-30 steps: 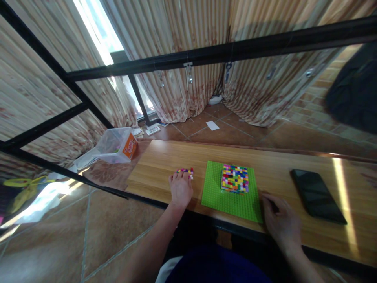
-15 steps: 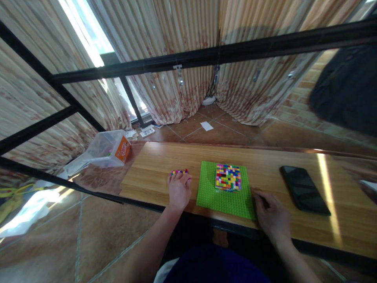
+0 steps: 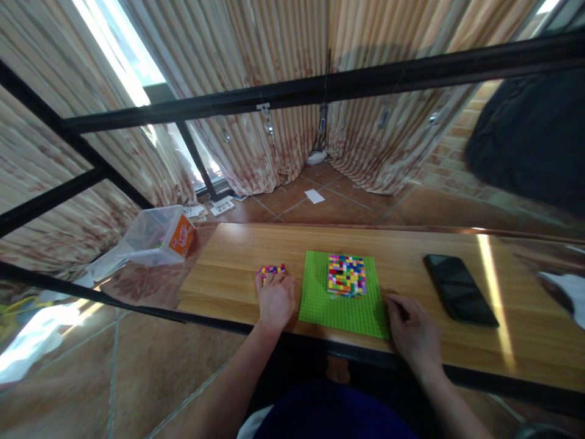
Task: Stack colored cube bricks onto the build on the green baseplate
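Observation:
A green baseplate [image 3: 315, 299] lies on the wooden table, bearing a square block built of small multicoloured bricks [image 3: 347, 275]. To its left, my left hand [image 3: 276, 299] rests palm down, its fingers spread over the near side of a small pile of loose coloured bricks [image 3: 273, 269]. The fingertips partly cover that pile, and any single brick under them is hidden. My right hand [image 3: 414, 329] lies at the plate's right edge with fingers curled and thumb and forefinger close together. What they hold, if anything, cannot be made out.
A black phone [image 3: 459, 289] lies on the table [image 3: 402, 244] to the right. Beyond the table's left end, a clear plastic bin with an orange label [image 3: 155, 235] stands on the floor. A black metal bar [image 3: 292, 100] crosses in front of the curtains.
The whole view has shifted slightly. My left hand's fingers have drawn back a little, and more of the loose brick pile shows. My right hand stays beside the baseplate.

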Available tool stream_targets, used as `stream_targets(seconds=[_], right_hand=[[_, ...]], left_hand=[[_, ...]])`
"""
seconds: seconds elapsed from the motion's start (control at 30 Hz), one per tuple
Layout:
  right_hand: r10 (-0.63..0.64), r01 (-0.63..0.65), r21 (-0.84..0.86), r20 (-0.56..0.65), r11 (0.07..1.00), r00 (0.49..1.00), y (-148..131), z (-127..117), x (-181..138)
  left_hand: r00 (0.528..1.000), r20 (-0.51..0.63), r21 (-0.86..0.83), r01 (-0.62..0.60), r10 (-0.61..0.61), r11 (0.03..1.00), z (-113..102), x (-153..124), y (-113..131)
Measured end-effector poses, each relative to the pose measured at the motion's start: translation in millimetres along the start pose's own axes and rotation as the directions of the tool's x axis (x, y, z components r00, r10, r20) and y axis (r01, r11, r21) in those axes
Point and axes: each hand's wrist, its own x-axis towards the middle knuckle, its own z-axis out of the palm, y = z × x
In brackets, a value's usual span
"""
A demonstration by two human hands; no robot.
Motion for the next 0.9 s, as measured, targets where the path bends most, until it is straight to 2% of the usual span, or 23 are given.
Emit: stream_targets(seconds=[0.13, 0.23, 0.37, 0.47, 0.6, 0.8, 0.9], right_hand=[[-0.009, 0.009, 0.021, -0.012, 1.0, 1.0, -1, 1, 0], [0.003, -0.003, 0.042, -0.009, 0.999, 1.0, -1, 2, 0], [0.014, -0.014, 0.058, -0.005, 0.998, 1.0, -4, 1, 0], [0.016, -0.016, 0.07, -0.011, 0.997, 1.0, -6, 1, 1], [0.025, -0.024, 0.106, -0.006, 0.994, 1.0, -8, 0, 2], [0.025, -0.025, 0.104, 0.001, 0.994, 1.0, -11, -2, 2], [0.027, -0.027, 0.118, 0.005, 0.993, 1.0, -11, -2, 2]], left_hand=[[0.999, -0.045, -0.069, 0.005, -0.008, 0.998, -6, 3, 4], [0.998, -0.06, -0.206, -0.032, 0.02, 0.978, -11, 10, 12], [0.998, -0.057, -0.518, -0.051, 0.025, 0.854, -12, 19, 27], [0.999, -0.044, -0.655, -0.033, 0.005, 0.755, -11, 24, 41], [0.999, -0.019, -0.674, -0.045, 0.044, 0.737, -11, 29, 59], [0.983, -0.039, -0.55, -0.171, 0.179, 0.817, -10, 35, 80], [0.985, -0.065, -0.514, -0.171, 0.161, 0.84, -4, 34, 85]])
